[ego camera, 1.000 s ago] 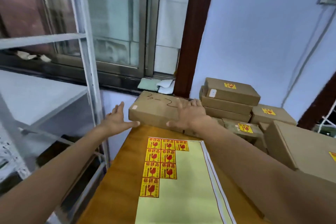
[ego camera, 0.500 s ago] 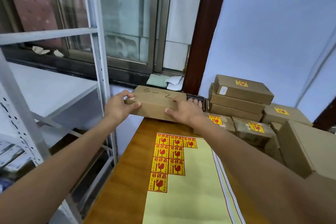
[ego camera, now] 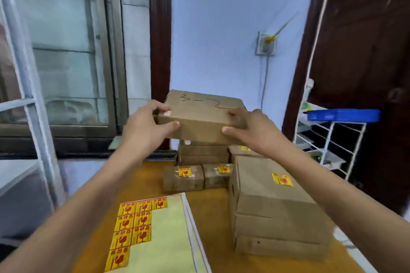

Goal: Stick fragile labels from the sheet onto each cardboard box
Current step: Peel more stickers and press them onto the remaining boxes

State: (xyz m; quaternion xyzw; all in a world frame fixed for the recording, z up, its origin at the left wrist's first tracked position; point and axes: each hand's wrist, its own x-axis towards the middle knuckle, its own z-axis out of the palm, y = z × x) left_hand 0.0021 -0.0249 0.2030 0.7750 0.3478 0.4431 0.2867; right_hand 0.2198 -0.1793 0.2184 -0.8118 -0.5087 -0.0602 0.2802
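Note:
A flat cardboard box (ego camera: 199, 115) with "3-2" handwritten on its top is held in the air above the stack at the back of the table. My left hand (ego camera: 146, 129) grips its left end and my right hand (ego camera: 250, 127) grips its right end. No yellow label shows on its top. The label sheet (ego camera: 159, 235), pale green with several yellow and red fragile stickers left at its upper left, lies flat on the wooden table (ego camera: 213, 213) in front of me.
Two small labelled boxes (ego camera: 184, 178) sit side by side behind the sheet, stacked boxes (ego camera: 203, 155) behind them. A big labelled box pile (ego camera: 273, 208) fills the table's right side. A white rack with a blue tray (ego camera: 343, 115) stands right; a metal shelf frame (ego camera: 28, 95) left.
Both hands closed on the "3-2" box at the table's far left corner, lifted it, and carried it rightward over the stacked boxes. My view swung right with it.

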